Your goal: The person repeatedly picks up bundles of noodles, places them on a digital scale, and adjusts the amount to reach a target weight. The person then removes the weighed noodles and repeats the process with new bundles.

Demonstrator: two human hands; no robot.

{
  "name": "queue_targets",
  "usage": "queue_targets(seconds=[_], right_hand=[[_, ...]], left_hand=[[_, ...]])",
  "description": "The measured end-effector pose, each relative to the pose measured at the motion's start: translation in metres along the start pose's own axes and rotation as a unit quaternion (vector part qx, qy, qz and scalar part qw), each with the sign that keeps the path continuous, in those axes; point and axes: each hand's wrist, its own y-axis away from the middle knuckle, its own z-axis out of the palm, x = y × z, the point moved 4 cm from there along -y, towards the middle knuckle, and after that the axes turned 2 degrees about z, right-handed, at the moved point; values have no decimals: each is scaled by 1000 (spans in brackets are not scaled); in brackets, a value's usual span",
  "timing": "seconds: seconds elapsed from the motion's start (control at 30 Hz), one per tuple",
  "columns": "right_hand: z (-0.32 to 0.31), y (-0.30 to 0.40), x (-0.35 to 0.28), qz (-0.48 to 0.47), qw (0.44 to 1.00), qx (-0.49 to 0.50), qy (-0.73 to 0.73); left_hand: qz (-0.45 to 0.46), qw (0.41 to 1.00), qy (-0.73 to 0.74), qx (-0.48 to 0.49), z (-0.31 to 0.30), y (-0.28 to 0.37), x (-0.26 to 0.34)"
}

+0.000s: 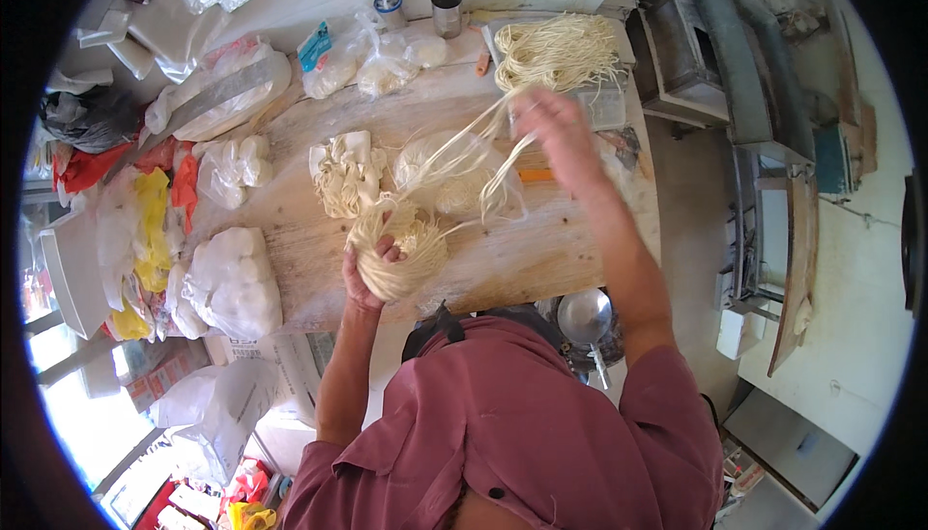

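My left hand grips a thick looped bundle of pale fresh noodles above the near part of the wooden table. My right hand, blurred, is raised to the right and holds several loose noodle strands. These strands stretch down leftward toward the bundle, and a few loose ends dangle below the hand. Under the strands lies a clear plastic bag with noodles in or beneath it. Beside the bundle sits a heap of wide, folded dough strips. Beyond my right hand, a large pile of thin noodles rests on a tray.
An orange-handled tool lies right of the bag. Bags of white dough pieces line the table's left side. Tied plastic bags and a metal cup stand along the back. A metal ladle is below the front edge.
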Motion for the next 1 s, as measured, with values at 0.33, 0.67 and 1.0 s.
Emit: queue_targets(seconds=[0.33,0.67,1.0], right_hand=[[-219,-136,-81,-204,888,202,359],[-80,-169,176,-210,659,158,705],[165,62,196,194,880,-428,-75]], left_hand=[[106,984,124,75,-61,38,8],[107,989,19,99,-26,21,0],[90,988,-11,125,72,-17,5]])
